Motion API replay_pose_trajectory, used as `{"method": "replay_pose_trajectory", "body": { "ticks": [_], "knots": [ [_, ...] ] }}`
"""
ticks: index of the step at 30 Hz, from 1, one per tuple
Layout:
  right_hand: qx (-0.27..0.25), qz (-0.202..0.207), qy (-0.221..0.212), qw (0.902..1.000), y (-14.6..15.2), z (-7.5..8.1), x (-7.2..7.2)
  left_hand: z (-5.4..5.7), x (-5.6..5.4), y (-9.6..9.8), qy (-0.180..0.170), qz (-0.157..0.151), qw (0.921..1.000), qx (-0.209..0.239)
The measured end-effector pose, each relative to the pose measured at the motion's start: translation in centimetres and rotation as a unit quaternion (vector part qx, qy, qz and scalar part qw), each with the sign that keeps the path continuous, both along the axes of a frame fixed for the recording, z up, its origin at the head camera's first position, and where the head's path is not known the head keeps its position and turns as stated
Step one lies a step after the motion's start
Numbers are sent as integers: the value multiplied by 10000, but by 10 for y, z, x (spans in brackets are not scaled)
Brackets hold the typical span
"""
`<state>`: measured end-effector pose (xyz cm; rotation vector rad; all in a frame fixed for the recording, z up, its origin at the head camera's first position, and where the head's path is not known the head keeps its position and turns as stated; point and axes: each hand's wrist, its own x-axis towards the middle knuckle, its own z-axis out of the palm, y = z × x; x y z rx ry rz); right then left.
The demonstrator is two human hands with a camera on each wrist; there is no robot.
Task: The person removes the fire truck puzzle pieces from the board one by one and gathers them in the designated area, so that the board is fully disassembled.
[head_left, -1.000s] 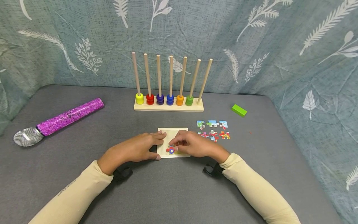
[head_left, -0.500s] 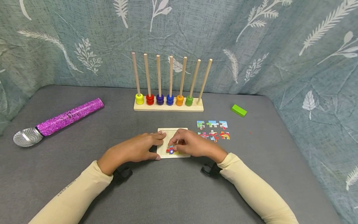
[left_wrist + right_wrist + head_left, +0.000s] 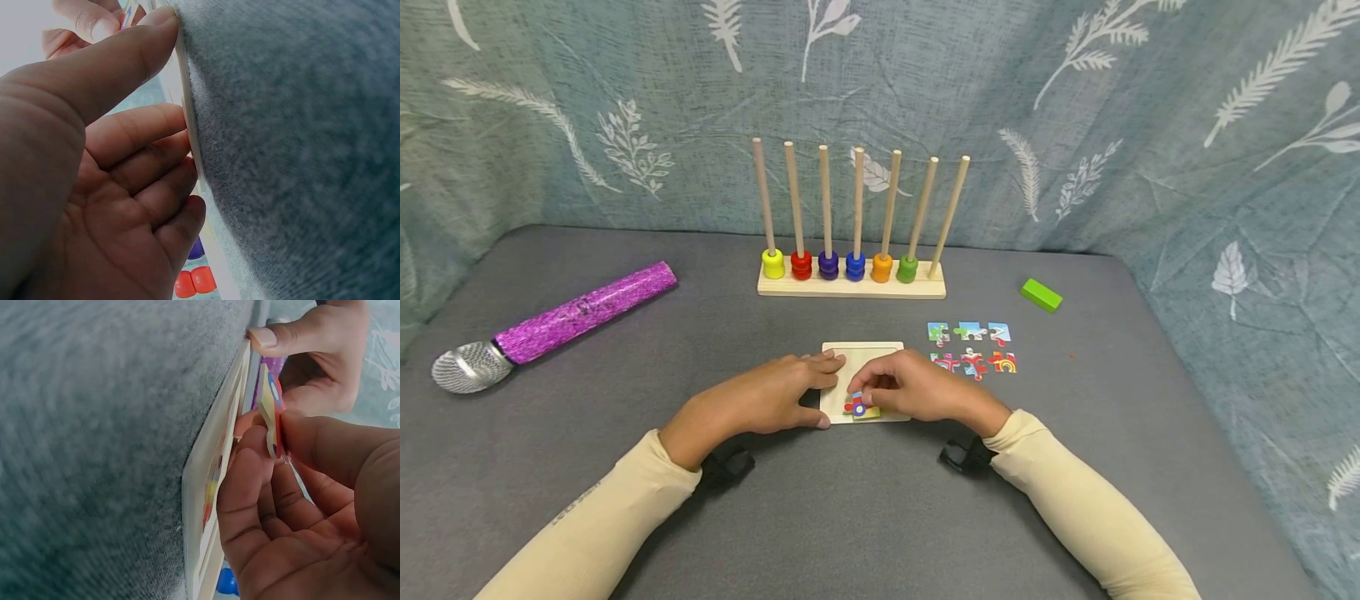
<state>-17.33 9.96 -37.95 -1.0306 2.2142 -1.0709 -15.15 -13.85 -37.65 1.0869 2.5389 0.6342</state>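
My left hand [image 3: 778,393] rests at the left side of a small pale wooden puzzle tray [image 3: 865,346]. Its thumb lies at the near corner and the fingertips touch the left rim. Over the tray, my right hand [image 3: 917,387] pinches a jigsaw piece [image 3: 270,403] printed in red and blue between thumb and fingers. In the right wrist view the piece stands tilted, clear of the tray's floor. Some yellow and red print [image 3: 210,500] shows inside the tray, partly covered by the right hand.
Several loose jigsaw pieces [image 3: 973,364] lie in two rows right of the tray. Behind stands a peg rack [image 3: 850,289] with coloured beads on its rods. A glittery purple microphone [image 3: 587,312] lies left, a green block [image 3: 1041,295] at the back right.
My right hand has shifted slightly left with the jigsaw piece, and more yellow shows beside the piece. The left hand has stayed on the tray.
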Motion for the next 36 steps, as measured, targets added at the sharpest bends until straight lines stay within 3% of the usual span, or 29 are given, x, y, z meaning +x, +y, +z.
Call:
{"method": "replay_pose_trajectory", "body": {
  "ticks": [23, 36],
  "knots": [
    [-241, -206, -362, 9988, 30, 3, -1, -1, 0, -1, -39, 11, 10000, -30],
    [-269, -738, -350, 9963, 59, 7, 5, -1, 2, -2, -111, 51, 9997, -207]
  ]
}}
